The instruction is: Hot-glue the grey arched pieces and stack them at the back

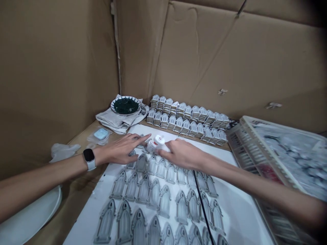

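Looking down into a corner lined with brown corrugated cardboard [61, 68], a wooden tabletop [76, 207] runs forward, and a large white board [242, 217] lies across it from 6 o'clock toward 12. Rows of gray arch-shaped pieces [143, 194] cover the board, with a thin black cord [203, 207] crossing it at about 5 o'clock. At 3 o'clock, a plastic crate [255, 127] sits tilted against the board's edge, packed with items too blurred to identify. Stacks of white arch-shaped pieces [186, 117] stand in two rows at 12 o'clock. At 11 o'clock, a round dish [127, 97] of dark green granules rests on a folded cloth [112, 120]. A crumpled glove [63, 151] lies at 9 o'clock, a pale blue square case [100, 134] in a clear bag at 10, and a white plate [30, 214] at 8.

Near the board's far end, the right hand [181, 154] has its fingers closed on a white plastic bottle [156, 143], which lies on its side over the arches. The left hand [117, 148], wearing a black smartwatch [89, 156], rests open with fingers apart above the arches, its index fingertip [149, 135] just beside the bottle.
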Motion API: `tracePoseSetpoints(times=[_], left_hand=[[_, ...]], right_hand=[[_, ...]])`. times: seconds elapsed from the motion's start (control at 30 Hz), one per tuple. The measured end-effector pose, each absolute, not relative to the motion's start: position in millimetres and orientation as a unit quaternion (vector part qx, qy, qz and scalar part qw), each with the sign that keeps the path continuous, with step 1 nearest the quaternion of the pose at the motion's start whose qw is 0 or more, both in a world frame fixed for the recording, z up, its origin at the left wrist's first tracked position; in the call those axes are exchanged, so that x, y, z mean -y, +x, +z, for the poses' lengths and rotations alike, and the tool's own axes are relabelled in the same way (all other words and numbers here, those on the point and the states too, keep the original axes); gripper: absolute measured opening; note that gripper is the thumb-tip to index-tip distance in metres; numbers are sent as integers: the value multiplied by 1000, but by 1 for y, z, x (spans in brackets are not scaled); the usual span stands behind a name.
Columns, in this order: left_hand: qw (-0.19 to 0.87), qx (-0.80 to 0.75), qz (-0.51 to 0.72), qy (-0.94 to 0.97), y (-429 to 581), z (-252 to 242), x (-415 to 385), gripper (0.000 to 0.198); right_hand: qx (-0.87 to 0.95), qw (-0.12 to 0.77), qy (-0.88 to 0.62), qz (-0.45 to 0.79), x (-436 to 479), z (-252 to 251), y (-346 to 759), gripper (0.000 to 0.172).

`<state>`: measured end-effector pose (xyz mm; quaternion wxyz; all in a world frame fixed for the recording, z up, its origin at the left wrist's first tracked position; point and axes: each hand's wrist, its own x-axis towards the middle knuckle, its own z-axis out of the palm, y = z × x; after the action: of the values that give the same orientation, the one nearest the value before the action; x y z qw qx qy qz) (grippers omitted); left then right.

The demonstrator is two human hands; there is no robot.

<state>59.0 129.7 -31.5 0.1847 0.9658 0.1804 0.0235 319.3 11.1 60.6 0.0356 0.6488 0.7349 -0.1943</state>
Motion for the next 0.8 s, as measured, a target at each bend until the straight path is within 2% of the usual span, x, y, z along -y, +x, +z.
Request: tracePoseSetpoints(times=[0.1,0.27,0.3,0.37,0.43,0.5,0.63,0.8], left_hand=[[168,-192,29,967,58,-37,-132,94],[149,-218,8,964,55,-44,-134,56],[147,-218,8,965,55,-44,-134,54],[143,-215,12,966,56,-41,-133,64],[137,-210,14,968,59,-37,-131,82],[125,-209,10,970,65,-32,-129,89],[121,-217,1,969,77,-24,-125,79],[143,-203,24,968,89,-17,-118,59]], right_hand=[[-745,83,639,-174,-26,76,307,46],[-747,123,633,-161,-47,96,293,42],[-747,130,631,-163,-47,101,295,42],[-748,135,624,-182,-43,108,305,45],[-744,114,622,-213,-31,112,322,51],[-739,72,633,-221,-13,109,343,54],[-714,9,676,-180,23,86,377,58],[-678,-89,697,-215,37,55,390,59]])
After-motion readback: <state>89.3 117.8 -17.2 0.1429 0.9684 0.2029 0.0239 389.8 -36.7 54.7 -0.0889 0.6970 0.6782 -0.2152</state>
